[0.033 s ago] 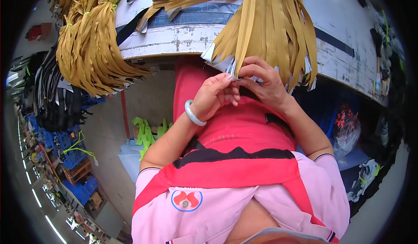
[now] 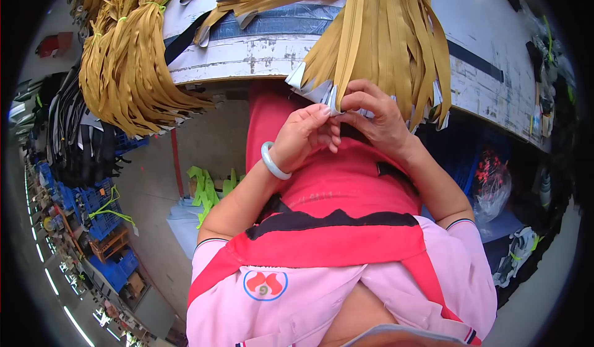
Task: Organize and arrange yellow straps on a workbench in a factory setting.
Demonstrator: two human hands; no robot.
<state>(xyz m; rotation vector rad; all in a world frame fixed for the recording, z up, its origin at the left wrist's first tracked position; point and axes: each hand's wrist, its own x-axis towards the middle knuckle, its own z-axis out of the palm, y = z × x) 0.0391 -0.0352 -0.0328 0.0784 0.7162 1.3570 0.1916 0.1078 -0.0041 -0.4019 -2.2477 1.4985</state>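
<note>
Head view: my left hand (image 2: 304, 135) and right hand (image 2: 378, 119) pinch a mustard strip (image 2: 350, 43) by its pale end (image 2: 333, 99) beside the near table edge (image 2: 241, 68).

A workshop: bundled mustard strips (image 2: 380, 43), scuffed worktable (image 2: 479, 22), blue crates (image 2: 102, 217), seemingly plastic.

A scuffed white worktable (image 2: 476, 13) stood over a grey floor (image 2: 147, 189) marked by a red line (image 2: 177, 161), as strip lights (image 2: 78, 326) glowed at far left.
</note>
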